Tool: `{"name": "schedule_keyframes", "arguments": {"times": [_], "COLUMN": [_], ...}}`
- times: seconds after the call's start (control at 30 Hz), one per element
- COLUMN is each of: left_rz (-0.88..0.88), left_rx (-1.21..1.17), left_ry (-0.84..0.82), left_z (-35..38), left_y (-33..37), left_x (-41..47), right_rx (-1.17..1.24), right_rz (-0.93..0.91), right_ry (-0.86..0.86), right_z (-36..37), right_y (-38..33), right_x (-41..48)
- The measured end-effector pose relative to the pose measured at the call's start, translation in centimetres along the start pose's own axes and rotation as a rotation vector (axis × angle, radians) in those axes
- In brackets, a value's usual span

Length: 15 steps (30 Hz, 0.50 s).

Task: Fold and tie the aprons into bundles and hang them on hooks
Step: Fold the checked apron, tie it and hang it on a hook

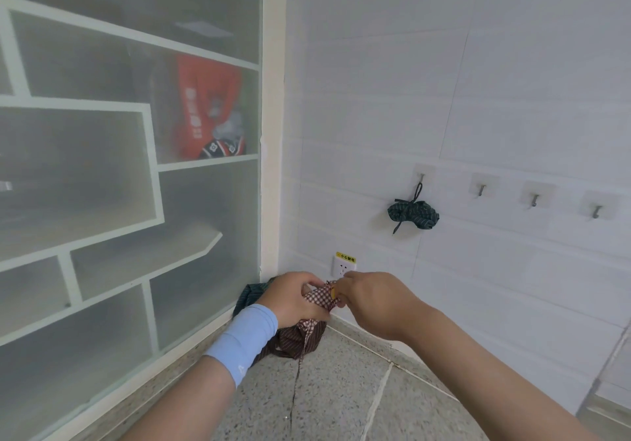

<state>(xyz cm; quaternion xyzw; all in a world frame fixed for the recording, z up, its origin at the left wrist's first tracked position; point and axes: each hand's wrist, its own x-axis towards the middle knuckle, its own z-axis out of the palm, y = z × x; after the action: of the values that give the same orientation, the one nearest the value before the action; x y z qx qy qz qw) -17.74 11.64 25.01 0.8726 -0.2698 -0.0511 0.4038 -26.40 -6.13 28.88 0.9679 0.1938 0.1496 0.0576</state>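
The left hand [293, 300] comes in from 7 o'clock with a blue sleeve [242, 341] on its wrist, fingers curled round the top of the red apron [317, 296]. The right hand [372, 298] comes in from 5 o'clock and pinches the same cloth at its 3 o'clock edge. The 2 hands almost touch, low over the counter [341, 392].

At 9 o'clock stands a frosted-glass cabinet [112, 174] with a red bag [205, 105] blurred behind the pane. A green apron [248, 295] lies crumpled in the corner at 10 o'clock of the left hand, partly hidden by it. A socket [343, 267] with a yellow label [346, 256] sits on the wall at 12 o'clock of the hands. At 2 o'clock are 4 hooks [481, 190] in a row, and a green bundle [413, 215] hangs by its string from the leftmost.

The red apron is red-and-white check where it is held. Its dark striped part is bunched on the counter under the left wrist. A thin dark line runs from it toward 6 o'clock; I cannot tell whether it is a string or a crack.
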Motion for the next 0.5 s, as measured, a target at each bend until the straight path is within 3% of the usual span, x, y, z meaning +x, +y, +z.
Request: {"name": "schedule_keyframes", "arguments": {"times": [0.13,0.23,0.3,0.4,0.5], "left_rz": [0.109,0.127,0.113,0.044,-0.126], "left_rx": [0.159,0.088,-0.052,-0.298,-0.755], "left_ry": [-0.132,-0.153,-0.136,-0.146,-0.066], "left_z": [0.6,1.8,2.4,3.1,3.7], "left_y": [1.2,1.4,1.2,0.8,0.6], "left_x": [-0.6,-1.0,-1.4,-2.1,-2.6], "right_rx": [-0.092,0.073,0.192,0.285,0.750], "right_rz": [-0.096,-0.026,0.082,0.357,0.729], "right_ry": [0.086,0.163,0.140,0.261,0.526], "right_z": [-0.3,0.1,0.6,2.6,4.0], "right_y": [0.9,1.4,1.7,2.1,0.0], "right_x": [1.0,1.9,2.3,2.3,1.4]}}
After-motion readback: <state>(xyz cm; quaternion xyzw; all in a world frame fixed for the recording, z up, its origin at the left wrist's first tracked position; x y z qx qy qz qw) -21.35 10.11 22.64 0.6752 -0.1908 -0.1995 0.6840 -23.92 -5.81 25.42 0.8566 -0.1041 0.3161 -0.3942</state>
